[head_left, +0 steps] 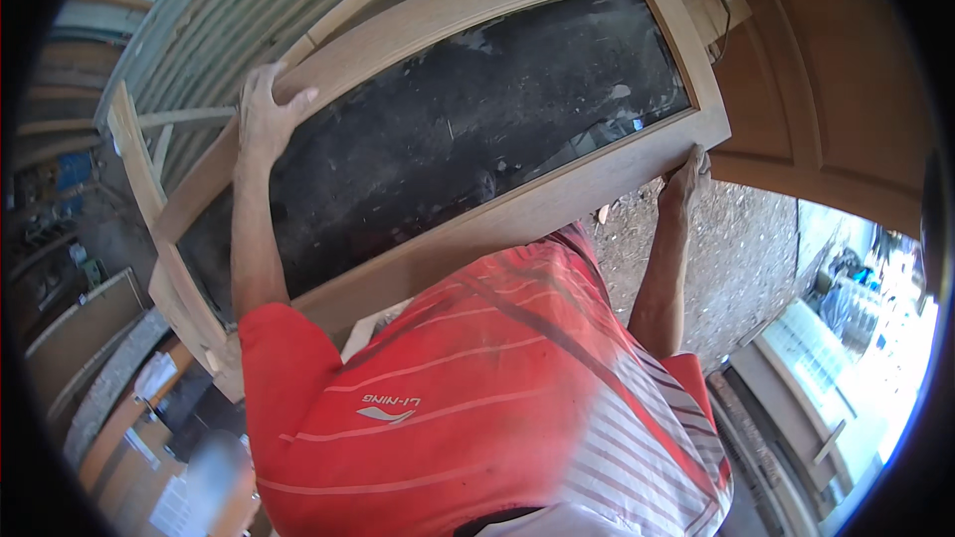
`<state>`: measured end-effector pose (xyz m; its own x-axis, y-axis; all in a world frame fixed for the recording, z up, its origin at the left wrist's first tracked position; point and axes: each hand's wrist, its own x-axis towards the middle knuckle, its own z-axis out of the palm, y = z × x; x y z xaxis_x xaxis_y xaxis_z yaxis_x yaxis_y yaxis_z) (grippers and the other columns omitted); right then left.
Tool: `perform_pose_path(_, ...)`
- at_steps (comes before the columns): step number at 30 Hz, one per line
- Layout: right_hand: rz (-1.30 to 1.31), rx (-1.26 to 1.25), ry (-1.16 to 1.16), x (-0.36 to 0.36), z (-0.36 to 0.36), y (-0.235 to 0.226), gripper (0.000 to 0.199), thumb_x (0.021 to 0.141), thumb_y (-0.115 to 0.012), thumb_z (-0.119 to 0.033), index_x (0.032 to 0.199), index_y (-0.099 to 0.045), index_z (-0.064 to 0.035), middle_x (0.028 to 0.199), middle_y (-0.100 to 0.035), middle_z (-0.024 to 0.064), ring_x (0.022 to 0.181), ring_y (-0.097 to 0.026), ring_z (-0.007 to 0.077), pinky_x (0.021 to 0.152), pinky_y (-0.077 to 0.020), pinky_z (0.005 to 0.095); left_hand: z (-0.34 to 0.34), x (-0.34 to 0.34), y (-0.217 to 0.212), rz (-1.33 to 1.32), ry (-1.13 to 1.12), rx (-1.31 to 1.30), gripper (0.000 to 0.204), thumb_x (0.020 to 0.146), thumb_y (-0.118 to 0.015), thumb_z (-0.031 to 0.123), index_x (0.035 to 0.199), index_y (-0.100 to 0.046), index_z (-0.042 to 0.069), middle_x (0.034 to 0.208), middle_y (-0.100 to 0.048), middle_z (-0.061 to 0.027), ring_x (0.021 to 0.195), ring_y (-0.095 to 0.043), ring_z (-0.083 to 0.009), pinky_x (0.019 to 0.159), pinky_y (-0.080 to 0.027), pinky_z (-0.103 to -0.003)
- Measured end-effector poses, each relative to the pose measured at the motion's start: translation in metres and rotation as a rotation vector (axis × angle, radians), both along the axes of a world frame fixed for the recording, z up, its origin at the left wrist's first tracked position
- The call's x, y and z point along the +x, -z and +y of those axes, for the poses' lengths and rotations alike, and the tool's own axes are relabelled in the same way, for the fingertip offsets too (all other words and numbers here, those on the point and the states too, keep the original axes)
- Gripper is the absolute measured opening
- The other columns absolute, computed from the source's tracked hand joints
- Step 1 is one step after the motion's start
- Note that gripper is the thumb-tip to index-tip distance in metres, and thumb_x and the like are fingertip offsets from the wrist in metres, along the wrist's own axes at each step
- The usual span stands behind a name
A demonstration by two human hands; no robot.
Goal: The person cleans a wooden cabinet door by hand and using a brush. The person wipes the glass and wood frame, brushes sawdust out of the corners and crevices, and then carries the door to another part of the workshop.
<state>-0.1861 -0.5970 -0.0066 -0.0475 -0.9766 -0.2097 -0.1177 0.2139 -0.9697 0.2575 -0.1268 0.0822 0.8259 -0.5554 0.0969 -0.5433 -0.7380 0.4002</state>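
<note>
A large pale wooden frame with a dark, dusty glass pane [448, 129] spans the view in front of me, tilted up to the right. My left hand [269, 117] grips the far rail [368, 40] toward its left part. Its fingers curl over the outer edge, and the thumb lies on the wood near the glass. At the near right corner, my right hand [686, 177] is closed on the lower edge of the near rail [567, 174], partly hidden beneath it. The frame's near side is close to my red shirt.
Corrugated metal sheeting [239, 30] stands behind the frame. A brown panelled door [796, 70] is at the right. Light wooden pieces [149, 179] rise at the left end. Boards [786, 398] lie at lower right, beside rough ground [736, 249]. Cluttered shelves fill the far left.
</note>
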Motion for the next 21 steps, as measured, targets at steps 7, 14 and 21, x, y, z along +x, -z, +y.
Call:
perform_pose_path(7, 0.304, -0.323, 0.097, -0.002, -0.032, -0.04, 0.046, 0.102, -0.065, -0.034, 0.12, -0.055, 0.0071, 0.108, -0.062, 0.0161, 0.097, -0.065, 0.0218, 0.076, -0.0563, 0.035, -0.011, -0.068, 0.0, -0.168, -0.099, -0.231, 0.045, 0.09, -0.082, 0.019, 0.128, -0.066, 0.002, 0.133, -0.065, -0.0173, 0.128, -0.06, -0.0366, 0.11, -0.048, -0.046)
perform_pose_path(14, 0.567, -0.796, -0.612, 0.146, -0.133, -0.101, 0.046, 0.099, -0.065, -0.029, 0.133, -0.066, 0.0018, 0.118, -0.07, 0.0213, 0.109, -0.068, 0.0335, 0.096, -0.0518, 0.0401, -0.026, -0.146, 0.006, -0.141, -0.353, -0.253, 0.032, 0.091, -0.081, 0.018, 0.116, -0.07, 0.002, 0.128, -0.068, -0.0165, 0.126, -0.061, -0.0361, 0.109, -0.048, -0.046)
perform_pose_path(21, 0.575, -1.05, -1.019, 0.3, -0.275, -0.051, 0.043, 0.1, -0.066, -0.03, 0.134, -0.067, -0.0025, 0.125, -0.071, 0.0232, 0.116, -0.067, 0.04, 0.099, -0.0521, 0.0458, -0.017, -0.263, 0.024, -0.135, -0.671, -0.012, 0.037, 0.094, -0.078, 0.021, 0.122, -0.067, 0.001, 0.132, -0.065, -0.0172, 0.13, -0.058, -0.0368, 0.112, -0.045, -0.047)
